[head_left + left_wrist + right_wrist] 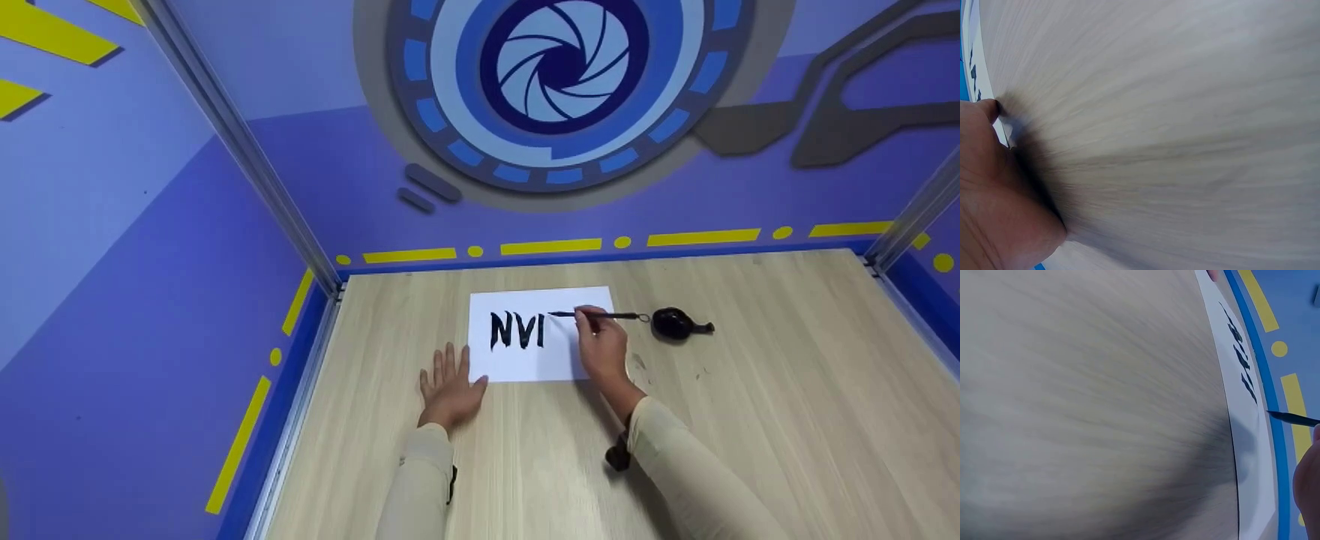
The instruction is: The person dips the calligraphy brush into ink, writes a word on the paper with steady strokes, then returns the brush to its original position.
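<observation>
My right hand [604,351] pinches a dark writing brush [611,316] near its middle, the shaft lying nearly level in the head view. Its tip is over the white paper [559,367], just right of the black painted letters "NVI" [517,331]. In the right wrist view the brush [1294,418] enters from the right edge, its dark tip pointing at the sheet [1247,455]. Flat at the paper's lower left corner rests my left hand [451,390], fingers spread and thumb at the sheet's edge. Only its palm and thumb [988,107] show in the left wrist view.
To the right of the paper, a round black ink dish [673,324] with a short spout or handle sits on the wooden table [765,420]. Small dark smudges mark the wood near it. Blue-purple panels [300,172] wall the table at the back and both sides.
</observation>
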The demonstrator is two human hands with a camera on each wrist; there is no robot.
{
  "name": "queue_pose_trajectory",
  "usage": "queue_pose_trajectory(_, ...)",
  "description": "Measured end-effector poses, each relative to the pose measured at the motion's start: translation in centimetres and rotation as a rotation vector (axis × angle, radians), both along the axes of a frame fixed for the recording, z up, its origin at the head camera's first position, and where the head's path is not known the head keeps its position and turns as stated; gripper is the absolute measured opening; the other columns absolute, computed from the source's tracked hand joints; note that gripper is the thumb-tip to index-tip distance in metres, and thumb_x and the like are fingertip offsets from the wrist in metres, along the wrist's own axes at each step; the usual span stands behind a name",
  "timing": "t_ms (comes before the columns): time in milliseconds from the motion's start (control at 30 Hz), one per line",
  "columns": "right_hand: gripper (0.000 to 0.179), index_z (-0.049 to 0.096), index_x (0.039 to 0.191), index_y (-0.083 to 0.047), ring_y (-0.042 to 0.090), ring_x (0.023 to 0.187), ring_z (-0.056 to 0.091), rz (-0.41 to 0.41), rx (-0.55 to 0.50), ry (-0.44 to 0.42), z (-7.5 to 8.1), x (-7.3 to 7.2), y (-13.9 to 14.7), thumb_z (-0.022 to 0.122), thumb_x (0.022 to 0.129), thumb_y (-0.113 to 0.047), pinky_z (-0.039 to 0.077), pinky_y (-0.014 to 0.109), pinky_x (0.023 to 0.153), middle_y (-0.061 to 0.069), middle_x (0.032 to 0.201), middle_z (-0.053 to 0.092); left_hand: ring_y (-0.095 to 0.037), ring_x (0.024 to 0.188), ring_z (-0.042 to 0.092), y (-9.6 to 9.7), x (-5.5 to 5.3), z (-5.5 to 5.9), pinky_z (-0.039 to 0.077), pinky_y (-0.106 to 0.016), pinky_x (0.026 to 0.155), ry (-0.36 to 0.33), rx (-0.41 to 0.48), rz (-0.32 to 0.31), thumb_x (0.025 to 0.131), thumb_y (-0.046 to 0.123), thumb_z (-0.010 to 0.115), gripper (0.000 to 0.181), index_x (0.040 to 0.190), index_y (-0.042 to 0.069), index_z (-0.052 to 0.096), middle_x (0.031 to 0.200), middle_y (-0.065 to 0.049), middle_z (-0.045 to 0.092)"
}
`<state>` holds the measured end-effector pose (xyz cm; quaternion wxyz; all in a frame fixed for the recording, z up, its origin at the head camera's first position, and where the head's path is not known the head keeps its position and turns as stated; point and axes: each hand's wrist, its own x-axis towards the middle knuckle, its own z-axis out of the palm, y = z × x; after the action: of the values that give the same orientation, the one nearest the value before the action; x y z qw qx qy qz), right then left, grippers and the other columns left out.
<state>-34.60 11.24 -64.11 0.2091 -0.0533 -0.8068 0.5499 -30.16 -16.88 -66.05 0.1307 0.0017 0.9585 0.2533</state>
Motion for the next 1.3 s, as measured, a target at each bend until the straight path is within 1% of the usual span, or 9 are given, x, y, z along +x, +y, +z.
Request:
queue_pose_trajectory(33,0.021,0.078,0.117,-0.005,0.024,0.102,0.073,-0.001,0.001,0.0,0.0,0.0,0.0,0.067,0.107,-0.018,0.057,0.036,0.091,0.014,0.117,0.08,-0.038,0.17,-0.01,0.0,0.1,0.3,-0.009,-0.069,0.132,0.003,0.004,-0.003,0.11,0.05,0.041,0.076,0.174,0.017,0.013,0.183,-0.014,-0.005)
queue_pose_trajectory(267,0.021,0.078,0.117,-0.004,0.027,0.103,0.073,-0.009,0.022,-0.008,-0.1,-0.2,-0.1,0.067,0.107,-0.019,0.058,0.043,0.094,0.016,0.117,0.08,-0.04,0.17,-0.01,-0.2,-0.1,-0.6,-0.01,-0.072,0.13,0.04,0.014,-0.007,0.109,0.055,0.042,0.078,0.173,0.019,0.016,0.183,-0.013,-0.003)
queue_pose_trajectory(367,0.021,0.078,0.117,-0.004,0.029,0.103,0.074,-0.014,0.027,-0.007,-0.2,-0.4,-0.1,0.067,0.106,-0.017,0.058,0.045,0.094,0.017,0.116,0.08,-0.041,0.17,-0.01,-0.2,0.0,-0.3,-0.01,-0.072,0.13,0.035,0.023,-0.006,0.109,0.054,0.041,0.077,0.173,0.018,0.015,0.183,-0.014,-0.003)
queue_pose_trajectory(567,0.021,0.079,0.117,-0.005,0.029,0.103,0.074,-0.017,0.047,-0.009,-0.2,-0.6,-0.2,0.067,0.106,-0.018,0.058,0.046,0.094,0.016,0.114,0.08,-0.039,0.17,-0.01,0.1,0.3,0.8,-0.008,-0.069,0.133,0.001,0.009,0.0,0.111,0.051,0.04,0.075,0.174,0.019,0.014,0.183,-0.013,-0.004)
queue_pose_trajectory(733,0.02,0.079,0.116,-0.004,0.029,0.1,0.074,-0.026,0.059,0.017,-0.2,-0.7,-0.2,0.067,0.105,-0.016,0.058,0.044,0.092,0.017,0.112,0.081,-0.037,0.17,-0.013,0.2,0.1,0.1,-0.011,-0.069,0.132,0.012,0.009,0.0,0.111,0.052,0.04,0.076,0.174,0.02,0.011,0.183,-0.011,-0.007)
queue_pose_trajectory(800,0.02,0.079,0.116,-0.004,0.029,0.1,0.074,-0.022,0.056,0.015,-0.2,-0.7,-0.2,0.067,0.105,-0.016,0.057,0.044,0.091,0.017,0.113,0.081,-0.036,0.17,-0.014,0.2,-0.1,-0.4,-0.012,-0.068,0.131,0.012,0.0,0.003,0.11,0.054,0.038,0.077,0.174,0.022,0.009,0.183,-0.01,-0.009)
queue_pose_trajectory(933,0.021,0.078,0.117,-0.004,0.03,0.102,0.073,-0.01,0.046,-0.008,-0.3,-0.7,-0.2,0.066,0.106,-0.017,0.057,0.045,0.092,0.017,0.114,0.08,-0.035,0.17,-0.015,0.2,-0.2,-0.6,-0.011,-0.068,0.132,0.002,-0.005,0.006,0.11,0.055,0.038,0.077,0.174,0.023,0.009,0.183,-0.009,-0.009)
queue_pose_trajectory(1200,0.023,0.078,0.118,-0.004,0.032,0.103,0.073,0.001,0.065,-0.042,-0.2,-0.9,-0.1,0.065,0.106,-0.018,0.058,0.048,0.094,0.019,0.113,0.08,-0.038,0.17,-0.012,0.3,0.4,1.0,-0.011,-0.069,0.132,-0.008,0.01,0.001,0.111,0.049,0.039,0.075,0.174,0.019,0.012,0.183,-0.013,-0.006)
queue_pose_trajectory(1300,0.023,0.078,0.118,-0.004,0.032,0.103,0.073,0.001,0.061,-0.058,-0.3,-1.0,-0.1,0.065,0.106,-0.018,0.058,0.048,0.094,0.019,0.113,0.08,-0.039,0.17,-0.01,0.3,0.5,1.1,-0.009,-0.069,0.132,-0.002,0.01,0.006,0.111,0.049,0.039,0.075,0.174,0.018,0.013,0.183,-0.014,-0.005)
